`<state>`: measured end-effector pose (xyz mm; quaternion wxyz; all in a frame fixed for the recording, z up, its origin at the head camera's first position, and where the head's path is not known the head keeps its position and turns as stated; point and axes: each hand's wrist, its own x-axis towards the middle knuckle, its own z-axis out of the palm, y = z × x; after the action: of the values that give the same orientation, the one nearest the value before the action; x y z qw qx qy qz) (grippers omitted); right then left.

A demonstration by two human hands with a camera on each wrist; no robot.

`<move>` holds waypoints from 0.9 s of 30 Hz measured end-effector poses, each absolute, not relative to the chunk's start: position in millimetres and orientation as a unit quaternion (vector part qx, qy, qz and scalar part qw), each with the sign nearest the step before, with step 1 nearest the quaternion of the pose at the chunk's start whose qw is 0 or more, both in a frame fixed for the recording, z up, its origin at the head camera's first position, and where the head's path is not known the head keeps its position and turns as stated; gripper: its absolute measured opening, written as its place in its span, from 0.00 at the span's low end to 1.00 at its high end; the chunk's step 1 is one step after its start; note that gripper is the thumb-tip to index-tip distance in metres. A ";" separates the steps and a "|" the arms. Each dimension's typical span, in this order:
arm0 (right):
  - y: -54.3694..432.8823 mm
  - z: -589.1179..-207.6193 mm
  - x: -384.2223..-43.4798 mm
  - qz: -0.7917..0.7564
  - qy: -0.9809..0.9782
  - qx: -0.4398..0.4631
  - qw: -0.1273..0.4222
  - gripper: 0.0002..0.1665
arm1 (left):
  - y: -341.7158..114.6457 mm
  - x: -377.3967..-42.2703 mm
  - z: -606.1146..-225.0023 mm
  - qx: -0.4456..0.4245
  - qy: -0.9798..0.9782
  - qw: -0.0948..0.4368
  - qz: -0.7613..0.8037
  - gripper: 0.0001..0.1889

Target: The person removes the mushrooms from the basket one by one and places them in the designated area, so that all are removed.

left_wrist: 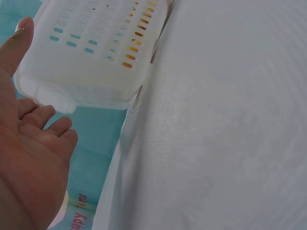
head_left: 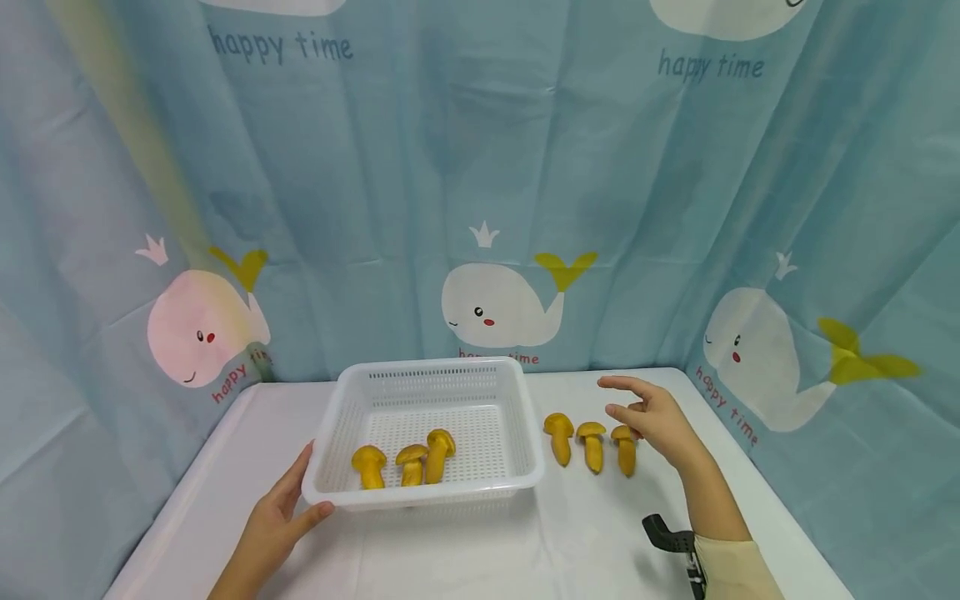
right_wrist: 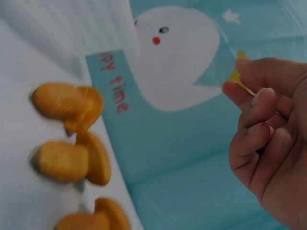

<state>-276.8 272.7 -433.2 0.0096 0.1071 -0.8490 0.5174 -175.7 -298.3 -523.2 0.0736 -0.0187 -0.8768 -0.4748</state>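
A white plastic basket (head_left: 345,417) with slotted walls stands on the table, three yellow-brown mushrooms (head_left: 441,442) inside it near its front wall. My left hand (head_left: 273,512) holds its front left corner, thumb at the front and fingers along the left side; in the left wrist view the fingers curl by the basket's rim (left_wrist: 67,98). To the right of the basket, three more mushrooms (head_left: 592,446) lie in a row, caps toward the back. Over the rightmost of them is my right hand (head_left: 656,421), index finger and thumb apart, the other fingers loosely bent, holding nothing.
A white cloth (head_left: 450,558) covers the table. Blue curtains (head_left: 390,208) printed with whales enclose it at the back and both sides. A black strap device (head_left: 671,537) sits on the right wrist by the light sleeve (head_left: 735,571).
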 end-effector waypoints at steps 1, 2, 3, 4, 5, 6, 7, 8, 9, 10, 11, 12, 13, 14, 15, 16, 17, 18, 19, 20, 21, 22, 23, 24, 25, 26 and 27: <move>267.1 -427.2 -277.4 0.516 -0.848 0.116 0.010 0.29 | -298.4 -175.7 -523.0 -0.018 -0.877 0.071 -0.475 0.48; 261.4 -421.1 -278.3 0.514 -0.849 0.124 0.011 0.28 | -298.5 -175.7 -523.2 -0.018 -0.877 0.071 -0.476 0.48; 255.4 -414.8 -279.3 0.511 -0.849 0.132 0.011 0.27 | -298.7 -175.7 -523.5 -0.017 -0.877 0.070 -0.475 0.48; 249.6 -408.7 -280.4 0.508 -0.850 0.142 0.011 0.27 | -299.0 -175.7 -524.1 -0.016 -0.877 0.071 -0.474 0.48; 243.7 -402.7 -282.1 0.503 -0.851 0.153 0.012 0.26 | -299.4 -175.7 -524.7 -0.016 -0.877 0.070 -0.475 0.48; 237.6 -396.5 -283.6 0.498 -0.852 0.164 0.012 0.24 | -299.5 -175.8 -525.3 -0.016 -0.878 0.071 -0.474 0.48; 231.6 -390.3 -285.0 0.493 -0.853 0.174 0.010 0.24 | -299.8 -175.8 -526.1 -0.016 -0.878 0.072 -0.473 0.48; 225.5 -384.4 -287.0 0.486 -0.855 0.180 0.009 0.23 | -299.9 -175.9 -526.6 -0.016 -0.879 0.074 -0.470 0.48; 219.4 -378.9 -289.2 0.479 -0.858 0.187 0.008 0.22 | -300.0 -175.9 -526.8 -0.015 -0.880 0.074 -0.469 0.48; 213.5 -373.8 -291.8 0.473 -0.860 0.193 0.007 0.22 | -299.9 -176.1 -526.7 -0.016 -0.880 0.075 -0.468 0.48; 207.4 -369.0 -294.3 0.466 -0.862 0.198 0.006 0.21 | -299.9 -176.3 -526.5 -0.016 -0.881 0.075 -0.468 0.48; 201.3 -364.2 -296.6 0.458 -0.866 0.201 0.005 0.21 | -299.7 -176.7 -526.1 -0.015 -0.882 0.075 -0.465 0.49; 195.1 -360.2 -299.5 0.449 -0.869 0.206 0.004 0.21 | -299.8 -176.9 -525.8 -0.014 -0.883 0.076 -0.464 0.49; 189.0 -356.7 -302.5 0.440 -0.872 0.212 0.005 0.21 | -299.6 -177.1 -525.4 -0.013 -0.883 0.075 -0.463 0.49; 182.8 -353.5 -305.0 0.433 -0.874 0.219 0.004 0.21 | -299.7 -177.2 -525.0 -0.012 -0.884 0.074 -0.462 0.49; 176.7 -350.9 -307.6 0.426 -0.877 0.225 0.003 0.21 | -299.5 -177.3 -524.8 -0.012 -0.883 0.073 -0.463 0.49; 170.6 -348.7 -309.9 0.418 -0.879 0.231 0.003 0.21 | -299.4 -177.4 -524.5 -0.011 -0.883 0.072 -0.463 0.49; 164.6 -346.8 -312.2 0.410 -0.881 0.237 0.002 0.20 | -299.2 -177.3 -524.4 -0.009 -0.884 0.072 -0.462 0.49; 158.8 -345.4 -314.6 0.405 -0.881 0.244 0.001 0.20 | -299.1 -177.2 -524.3 -0.009 -0.884 0.071 -0.462 0.49; 153.0 -344.4 -316.8 0.400 -0.881 0.252 -0.001 0.20 | -299.1 -177.2 -524.4 -0.008 -0.884 0.070 -0.463 0.49; 147.3 -343.7 -319.1 0.394 -0.881 0.260 -0.002 0.20 | -299.1 -177.2 -524.4 -0.009 -0.883 0.069 -0.464 0.49; 141.8 -343.3 -321.0 0.388 -0.882 0.266 -0.003 0.21 | -299.1 -177.4 -524.5 -0.010 -0.882 0.069 -0.465 0.49; 136.5 -343.3 -323.1 0.383 -0.882 0.274 -0.005 0.21 | -299.2 -177.4 -524.9 -0.011 -0.882 0.070 -0.466 0.49; 131.2 -343.5 -324.9 0.378 -0.882 0.282 -0.008 0.21 | -299.2 -177.5 -525.2 -0.012 -0.881 0.071 -0.467 0.49; 126.2 -343.8 -326.6 0.375 -0.881 0.289 -0.011 0.21 | -299.2 -177.6 -525.5 -0.013 -0.881 0.071 -0.468 0.48; 121.0 -344.8 -328.3 0.371 -0.881 0.294 -0.014 0.21 | -299.5 -177.7 -526.0 -0.015 -0.879 0.072 -0.470 0.48; 115.9 -345.7 -329.5 0.367 -0.881 0.297 -0.018 0.21 | -299.8 -177.9 -526.3 -0.018 -0.879 0.072 -0.472 0.48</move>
<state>-329.5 115.9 -345.7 -0.0184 0.2975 -0.8810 0.3674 -177.9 -299.8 -526.3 0.0722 -0.0178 -0.8787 -0.4716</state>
